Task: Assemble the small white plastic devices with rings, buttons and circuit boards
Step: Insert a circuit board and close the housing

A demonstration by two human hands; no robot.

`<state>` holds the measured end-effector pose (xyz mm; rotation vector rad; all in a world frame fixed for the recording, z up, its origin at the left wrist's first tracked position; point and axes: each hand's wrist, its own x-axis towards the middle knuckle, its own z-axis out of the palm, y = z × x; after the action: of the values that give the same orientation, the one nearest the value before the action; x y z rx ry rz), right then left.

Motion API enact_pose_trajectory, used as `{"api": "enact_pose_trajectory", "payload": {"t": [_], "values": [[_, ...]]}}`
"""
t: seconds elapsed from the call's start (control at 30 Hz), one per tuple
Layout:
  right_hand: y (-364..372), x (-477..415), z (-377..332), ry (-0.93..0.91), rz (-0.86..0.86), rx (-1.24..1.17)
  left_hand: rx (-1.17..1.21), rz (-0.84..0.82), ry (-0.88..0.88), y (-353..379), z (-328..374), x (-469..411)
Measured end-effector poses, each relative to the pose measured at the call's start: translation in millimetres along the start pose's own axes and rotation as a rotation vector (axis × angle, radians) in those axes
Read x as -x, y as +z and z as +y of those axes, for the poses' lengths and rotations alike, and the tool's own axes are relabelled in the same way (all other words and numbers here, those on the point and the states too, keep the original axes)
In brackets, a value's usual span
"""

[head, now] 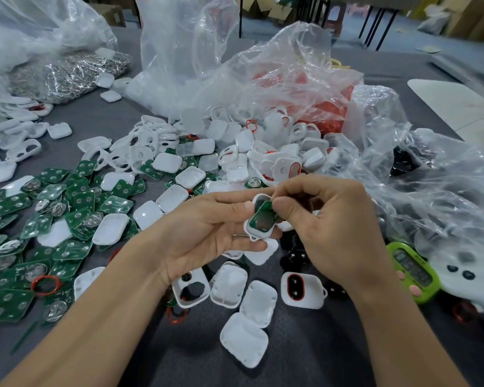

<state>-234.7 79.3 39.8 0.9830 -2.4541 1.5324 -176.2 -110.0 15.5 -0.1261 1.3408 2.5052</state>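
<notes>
Surface: dark grey, matt surface [305, 358], crowded from the far left to the far right.
Room: a storeroom, with cardboard boxes [260, 4] and black table legs [375, 26] on a grey floor behind.
Far left: one clear bag of silver metal parts [76, 74]; beside it a heap of white casings [11, 127], too many to count.
Left: loose green boards [53, 219], several dozen, overlapping; one red ring [45, 284] lies on them.
Left hand [207, 236]: palm up, fingers curled under a white shell [252, 229], thumb on its rim.
Task piece: the shell is held above the surface at centre, with a circuit board [263, 216] tilted into it.
Right hand [333, 227]: thumb and forefinger pinch the circuit board's upper edge.
Between the forearms: at least five casings. One has open cut-outs, three are plain halves, and one assembled unit [302, 293] has a red ring and black buttons.
Centre back: a pile of white frames under a tall clear bag [185, 51]; a second bag holds red parts [327, 107].
Right: one crumpled clear bag [430, 191] and one green timer [411, 272].
Far right: one white board [458, 104], lying flat.
Edges: the far edge meets the floor at the upper right; the near edge is out of view.
Open room: bare grey shows only low at centre and in a patch behind the green boards.
</notes>
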Motion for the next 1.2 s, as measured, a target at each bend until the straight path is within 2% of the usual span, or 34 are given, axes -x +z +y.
{"api": "enact_pose_trajectory", "payload": {"t": [0.13,0.53,0.77,0.9,0.97,1.1,1.2], "values": [[0,1,-1,-0.014,0.009,0.03,-0.001,0.004,-0.004,1,-1,0],[15,6,-2,-0.067,0.214,0.205,0.012,-0.049,0.003,0,-2,-1],[26,6,2,0.075,0.306,0.108,0.014,0.006,0.021,0,-2,-1],[33,7,3,0.142,0.309,0.144,-0.159,0.1,0.072,5,-7,-4],[33,6,7,0.225,0.282,0.04,-0.216,0.155,0.109,8,-11,-6],[23,-2,12,0.409,0.125,-0.387,-0.203,0.211,0.147,9,-12,-7],[22,-5,15,0.476,0.05,-0.48,-0.196,0.211,0.144,9,-11,-7]]}}
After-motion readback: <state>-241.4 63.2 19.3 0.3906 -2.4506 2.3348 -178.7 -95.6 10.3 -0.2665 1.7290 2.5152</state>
